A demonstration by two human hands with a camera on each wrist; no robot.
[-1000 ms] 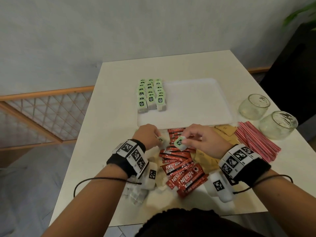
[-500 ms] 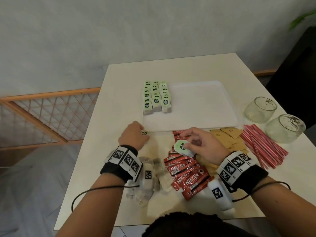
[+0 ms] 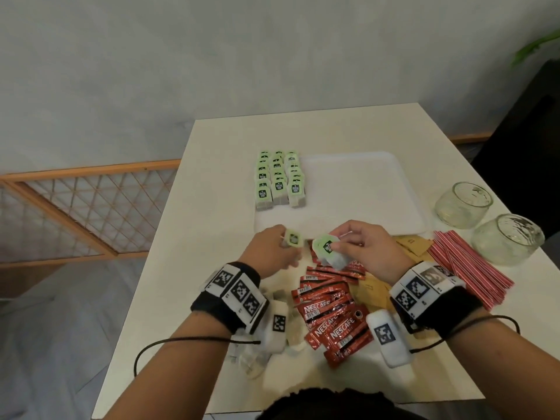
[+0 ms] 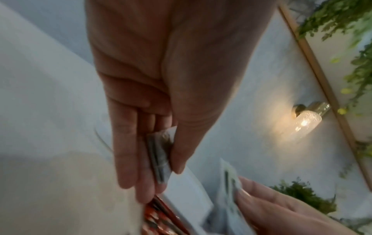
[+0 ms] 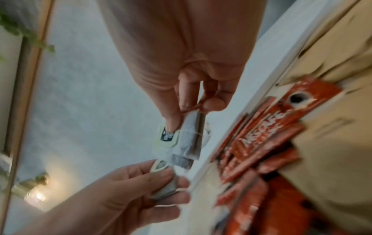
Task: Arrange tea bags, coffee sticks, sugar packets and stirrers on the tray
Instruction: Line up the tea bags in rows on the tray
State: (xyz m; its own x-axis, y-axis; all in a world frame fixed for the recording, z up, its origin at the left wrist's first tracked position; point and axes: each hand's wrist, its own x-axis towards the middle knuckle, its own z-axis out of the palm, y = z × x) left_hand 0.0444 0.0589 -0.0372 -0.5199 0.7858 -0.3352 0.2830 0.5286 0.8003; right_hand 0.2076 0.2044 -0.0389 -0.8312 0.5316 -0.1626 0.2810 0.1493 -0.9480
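My left hand point(image 3: 277, 251) pinches a tea bag with a green tag point(image 3: 294, 239) just in front of the white tray point(image 3: 357, 192); the left wrist view shows that tea bag point(image 4: 160, 152) between thumb and fingers. My right hand point(image 3: 360, 248) pinches another green-tagged tea bag point(image 3: 328, 251), seen hanging in the right wrist view point(image 5: 185, 141). Three rows of tea bags point(image 3: 280, 180) lie on the tray's left side. Red coffee sticks point(image 3: 330, 310), brown sugar packets point(image 3: 412, 245) and red-striped stirrers point(image 3: 466, 265) lie on the table near me.
Two empty glass jars point(image 3: 463, 204) point(image 3: 507, 239) stand right of the tray. Loose tea bags point(image 3: 257, 353) lie under my left wrist. The table edge is close on the left, with a wooden lattice rail point(image 3: 78, 213) beyond.
My left hand rose from the table and now shows a tea bag tag beside the right hand. The right hand lifted its tea bag slightly toward the tray's front edge.
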